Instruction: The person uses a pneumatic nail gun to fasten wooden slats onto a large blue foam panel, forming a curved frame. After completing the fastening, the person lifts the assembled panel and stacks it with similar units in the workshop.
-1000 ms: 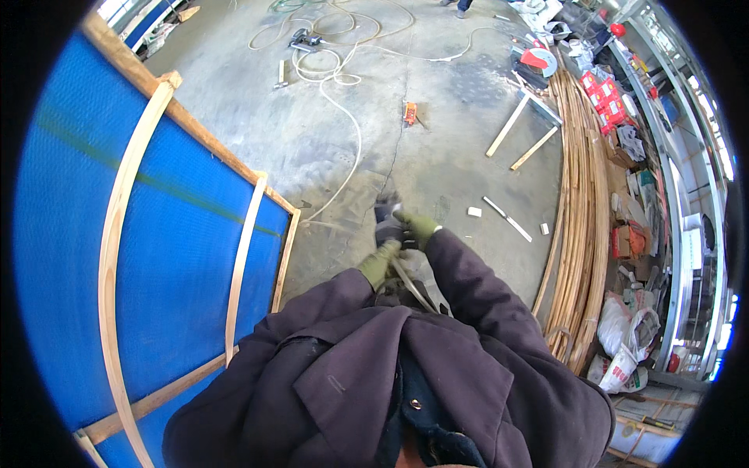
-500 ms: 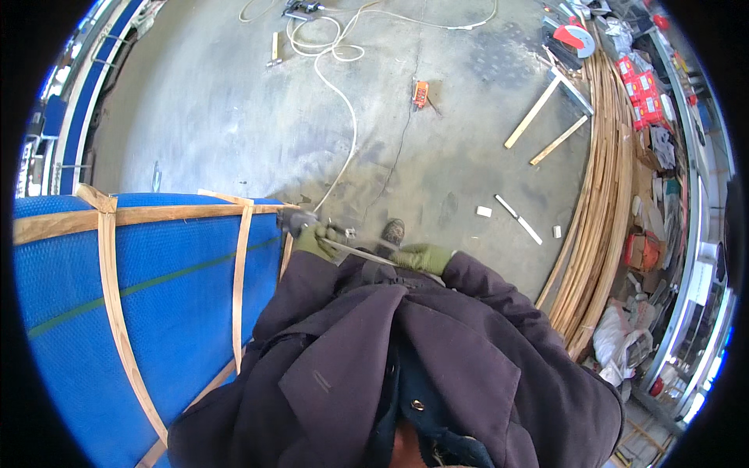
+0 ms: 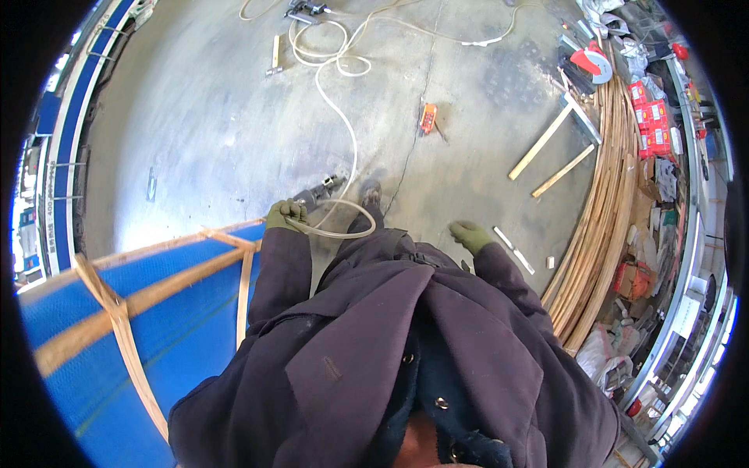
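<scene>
My left hand [image 3: 286, 214], in a green glove, is closed round the grip of a dark air nail gun [image 3: 316, 193]. The tool points away from me, up and to the right. A pale air hose [image 3: 355, 232] loops from beside that hand and curves away over the floor. My right hand [image 3: 469, 235], also gloved in green, hangs free at my right side with its fingers loosely stretched out and nothing in them. A wooden frame [image 3: 187, 273] over blue wrapping [image 3: 183, 343] stands left of my left hand.
Long wooden strips [image 3: 597, 226] lie along the right. On the floor are a hammer [image 3: 275, 56], an orange remote control [image 3: 427, 119], a T-shaped wooden piece [image 3: 542, 140], a white strip [image 3: 515, 251] and another tool [image 3: 306, 9] on the hose. A red-guarded saw [image 3: 591, 62] sits at far right.
My right hand has let go of the hose and moved right. The left hand with the nail gun has swung up and left, away from my body, and the hose now hangs in a loop.
</scene>
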A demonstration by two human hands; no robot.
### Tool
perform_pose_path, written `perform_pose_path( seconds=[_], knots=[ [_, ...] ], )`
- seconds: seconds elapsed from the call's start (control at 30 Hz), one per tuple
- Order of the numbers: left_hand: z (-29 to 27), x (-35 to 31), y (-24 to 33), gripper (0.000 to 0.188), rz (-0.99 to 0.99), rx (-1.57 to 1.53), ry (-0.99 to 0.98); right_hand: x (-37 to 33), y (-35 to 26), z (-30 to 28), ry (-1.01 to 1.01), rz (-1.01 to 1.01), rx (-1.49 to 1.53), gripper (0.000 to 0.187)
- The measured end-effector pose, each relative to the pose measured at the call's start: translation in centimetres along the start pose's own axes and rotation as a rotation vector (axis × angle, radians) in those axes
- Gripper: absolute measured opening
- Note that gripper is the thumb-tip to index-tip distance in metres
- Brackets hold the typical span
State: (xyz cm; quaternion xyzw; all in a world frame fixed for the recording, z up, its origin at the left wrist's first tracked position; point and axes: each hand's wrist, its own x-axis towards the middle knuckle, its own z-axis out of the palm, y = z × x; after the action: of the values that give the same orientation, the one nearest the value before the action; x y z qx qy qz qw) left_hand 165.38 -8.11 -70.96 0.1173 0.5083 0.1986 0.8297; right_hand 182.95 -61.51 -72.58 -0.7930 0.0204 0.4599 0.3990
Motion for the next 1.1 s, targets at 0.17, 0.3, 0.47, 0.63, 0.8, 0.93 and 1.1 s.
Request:
perform_pose_path(
  seconds=[0.17, 0.3, 0.47, 0.63, 0.8, 0.93, 1.1],
  knots=[
    [11.9, 8.6, 3.3, 0.039, -0.020, 0.150, 0.081, 5.3, 3.6, -7.1, -0.032, 0.064, -0.595, 0.024],
    [18.5, 13.9, 5.4, 0.041, -0.031, 0.069, 0.112, 8.2, 4.2, -9.2, -0.089, 0.197, -0.286, 0.019],
    [26.9, 21.5, 7.1, 0.046, -0.062, 0.159, 0.139, 17.4, -1.8, -9.7, -0.037, 0.210, -0.418, 0.031],
    [36.5, 29.6, 9.1, 0.043, -0.012, 0.185, 0.141, 31.5, -12.8, -15.6, -0.147, 0.079, -0.721, 0.035],
    [50.2, 38.3, 12.1, 0.042, 0.032, 0.259, 0.120, 44.1, -26.7, -25.4, 0.067, 0.556, 0.596, 0.021],
    [63.3, 47.3, 14.7, 0.035, -0.023, 0.273, 0.076, 51.9, -36.8, -32.3, 0.078, 0.439, 0.659, 0.017],
    [79.8, 60.5, 18.5, 0.036, 0.000, 0.366, 0.010, 56.3, -42.6, -36.7, 0.236, 0.377, 0.572, 0.011]
  ],
)
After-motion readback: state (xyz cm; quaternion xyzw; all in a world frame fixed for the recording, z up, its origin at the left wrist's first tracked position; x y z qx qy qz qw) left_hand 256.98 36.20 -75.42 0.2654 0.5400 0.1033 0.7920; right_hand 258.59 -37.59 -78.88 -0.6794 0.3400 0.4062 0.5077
